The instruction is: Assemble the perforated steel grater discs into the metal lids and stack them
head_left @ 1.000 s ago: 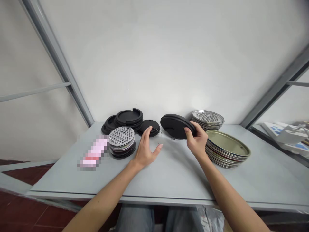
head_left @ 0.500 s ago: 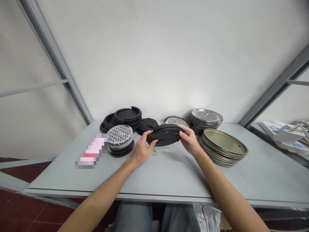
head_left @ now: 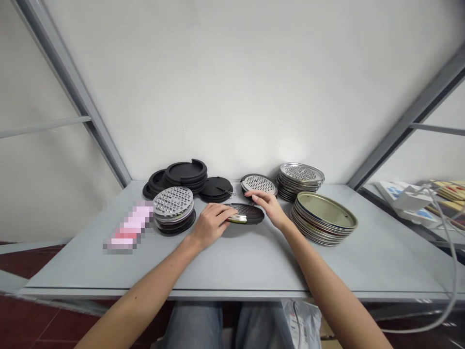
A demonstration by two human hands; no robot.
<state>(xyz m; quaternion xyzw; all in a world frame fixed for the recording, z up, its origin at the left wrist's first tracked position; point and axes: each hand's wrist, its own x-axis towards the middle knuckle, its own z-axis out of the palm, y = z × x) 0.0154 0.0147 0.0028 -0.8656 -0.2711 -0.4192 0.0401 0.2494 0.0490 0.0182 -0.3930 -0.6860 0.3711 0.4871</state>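
A round black disc with a dark mesh-like top (head_left: 252, 212) and a shiny metal edge lies nearly flat at the middle of the table. My left hand (head_left: 210, 224) holds it by its left side, thumb hidden, fingers over the rim. Above its far right edge is my right hand (head_left: 269, 207), fingers stretched out and apart; whether they touch the disc I cannot tell. Just behind my right fingertips sits a perforated grey disc in a black ring (head_left: 258, 183). A pile of black discs (head_left: 216, 188) with a small metal clip stands further left.
Left of my hands is a stack topped by a silver grater-like plate (head_left: 173, 201), with notched black rings (head_left: 185, 170) behind. On the right stand silver perforated plates (head_left: 301, 173) and olive-topped lids (head_left: 326, 212). A white cable (head_left: 455, 271) hangs at the table's right end.
The disc has come down from a tilted, raised position to nearly flat, its mesh top now showing. My right hand has let go of its edge and opened.
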